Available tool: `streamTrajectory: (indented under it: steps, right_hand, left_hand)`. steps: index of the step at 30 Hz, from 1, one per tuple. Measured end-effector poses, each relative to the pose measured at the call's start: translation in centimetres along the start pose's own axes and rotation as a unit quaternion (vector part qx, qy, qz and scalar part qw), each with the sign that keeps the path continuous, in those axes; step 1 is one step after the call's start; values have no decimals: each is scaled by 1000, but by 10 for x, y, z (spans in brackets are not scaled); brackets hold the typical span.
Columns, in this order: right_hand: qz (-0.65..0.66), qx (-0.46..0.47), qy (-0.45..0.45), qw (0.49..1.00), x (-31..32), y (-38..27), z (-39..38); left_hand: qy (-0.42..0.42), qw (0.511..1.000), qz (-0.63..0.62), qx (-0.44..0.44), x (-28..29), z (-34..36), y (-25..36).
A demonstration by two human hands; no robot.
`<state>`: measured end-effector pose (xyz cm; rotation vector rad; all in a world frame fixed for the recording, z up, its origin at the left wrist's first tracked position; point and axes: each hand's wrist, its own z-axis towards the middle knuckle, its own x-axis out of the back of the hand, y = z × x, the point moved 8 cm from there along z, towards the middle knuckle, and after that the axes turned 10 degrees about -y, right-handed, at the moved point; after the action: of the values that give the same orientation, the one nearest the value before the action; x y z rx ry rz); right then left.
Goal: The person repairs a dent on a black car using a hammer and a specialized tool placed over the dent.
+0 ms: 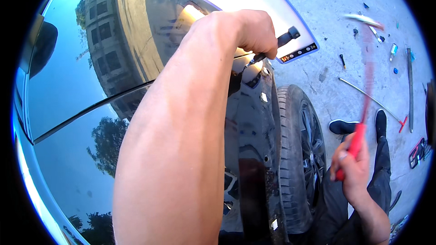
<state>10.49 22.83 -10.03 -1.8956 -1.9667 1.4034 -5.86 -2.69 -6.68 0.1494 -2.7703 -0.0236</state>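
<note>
Left forearm point(175, 140) spans the car point(68, 118); left hand point(256, 31) curls fingers round 1 punch point(287, 39), seemingly steadying it toward the car's edge. Right hand point(355, 165) wraps fingers low round the hammer point(358, 137), presumably for leverage.

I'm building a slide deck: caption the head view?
Left hand gripping a black tool over a car body, right hand holding a blurred red-handled hammer.

With left arm point(175, 131) outstretched, wrist point(220, 23) bent, left hand point(254, 29) and right hand point(355, 171) curl their fingers point(271, 47).

Glossy car panel point(68, 104), smooth plastic-looking red handle point(357, 141), matt rubber tyre point(290, 154).
</note>
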Motion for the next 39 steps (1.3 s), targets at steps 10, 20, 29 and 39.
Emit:
streamTrajectory:
  steps: [10, 20, 29, 39]
  right_hand:
    - [-35, -65, -32, 997, -5, 4, -4]
    - [-40, -50, -45, 997, -5, 7, -1]
    - [-19, -24, -17, 999, 10, 5, 1]
    - [-191, -7, -103, 976, 3, -1, 6]
  left_hand:
    - [-9, 1000, -23, 0, -1, -1, 6]
    - [11, 999, -31, 6, -2, 0, 0]
    - [-4, 1000, -9, 22, -4, 1, 4]
    - [79, 997, 6, -1, 4, 20, -25]
